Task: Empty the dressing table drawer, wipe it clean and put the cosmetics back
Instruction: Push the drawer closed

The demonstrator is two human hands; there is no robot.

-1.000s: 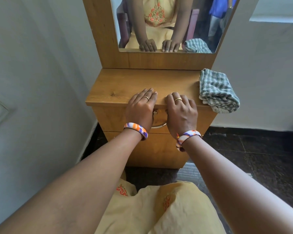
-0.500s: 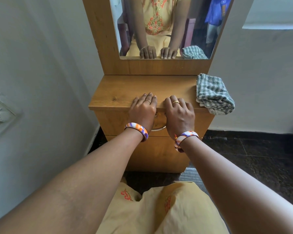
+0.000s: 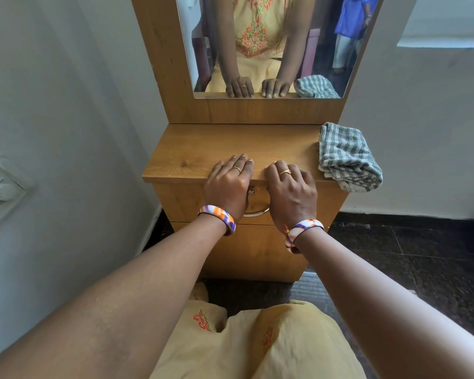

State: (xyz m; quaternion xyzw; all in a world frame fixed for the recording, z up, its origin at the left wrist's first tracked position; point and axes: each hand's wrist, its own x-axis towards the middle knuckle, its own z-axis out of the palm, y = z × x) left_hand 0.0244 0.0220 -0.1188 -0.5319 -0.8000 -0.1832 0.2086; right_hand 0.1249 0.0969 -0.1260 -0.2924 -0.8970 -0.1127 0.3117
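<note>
A wooden dressing table (image 3: 197, 149) stands in front of me with a mirror (image 3: 268, 45) above its top. Its drawer (image 3: 181, 203) is closed, and a curved metal handle (image 3: 255, 213) shows between my wrists. My left hand (image 3: 227, 184) rests flat on the front edge of the top, fingers straight. My right hand (image 3: 290, 187) lies beside it on the same edge, fingers bent over the lip and holding nothing. A folded green-and-white checked cloth (image 3: 348, 157) lies on the top's right end. No cosmetics are in sight.
A white wall (image 3: 66, 105) with a switch plate (image 3: 3, 190) is close on the left. Dark tiled floor (image 3: 422, 258) spreads to the right. A second closed wooden front (image 3: 257, 253) sits under the drawer. The mirror reflects another person in blue (image 3: 350, 26) behind me.
My head has tilted up a little, so the table sits lower in view. Both hands stay on the table's front edge.
</note>
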